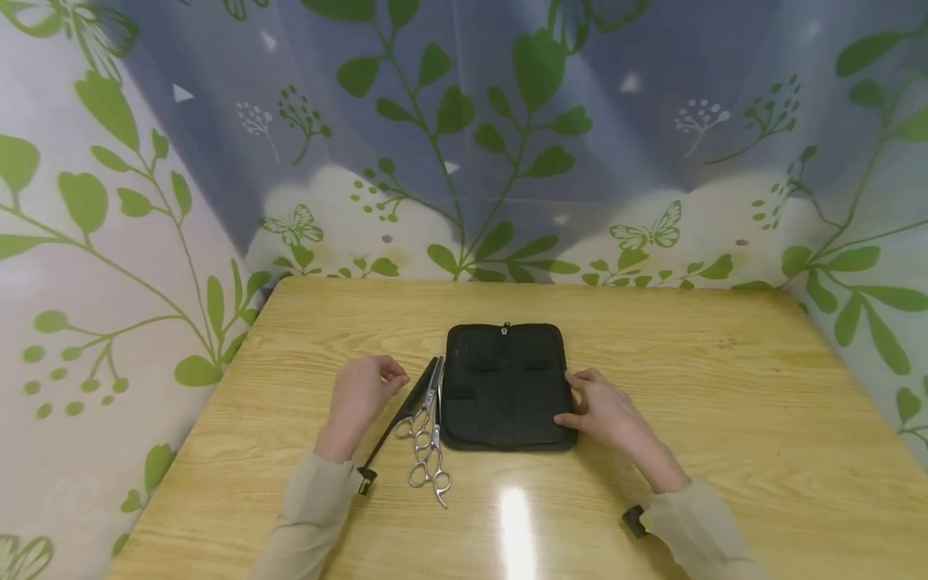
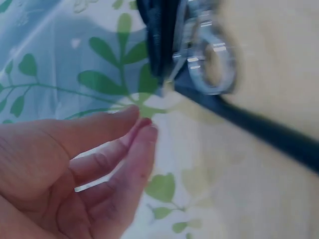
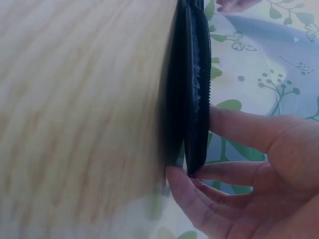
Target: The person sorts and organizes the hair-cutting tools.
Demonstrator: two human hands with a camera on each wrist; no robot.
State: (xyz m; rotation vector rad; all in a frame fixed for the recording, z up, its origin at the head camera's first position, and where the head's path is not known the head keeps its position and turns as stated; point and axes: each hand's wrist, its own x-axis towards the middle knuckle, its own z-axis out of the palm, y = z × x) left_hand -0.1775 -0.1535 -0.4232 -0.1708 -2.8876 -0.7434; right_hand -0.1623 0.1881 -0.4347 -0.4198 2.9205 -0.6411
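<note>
Black zip case [image 1: 505,385] lay shut and flat mid-table [image 1: 725,419], zipper pull at its far edge. Right hand [image 1: 607,412] pinched the case's right edge, thumb beneath and fingers on top, probably to steady or lift it. Left hand [image 1: 360,395] hovered loosely curled, holding nothing, beside comb [image 1: 406,411] and two scissors [image 1: 429,439] laid just left of the case, within easy reach.

wood table [image 1: 725,387], leaf-print curtain [image 1: 464,121] bkgd
</note>
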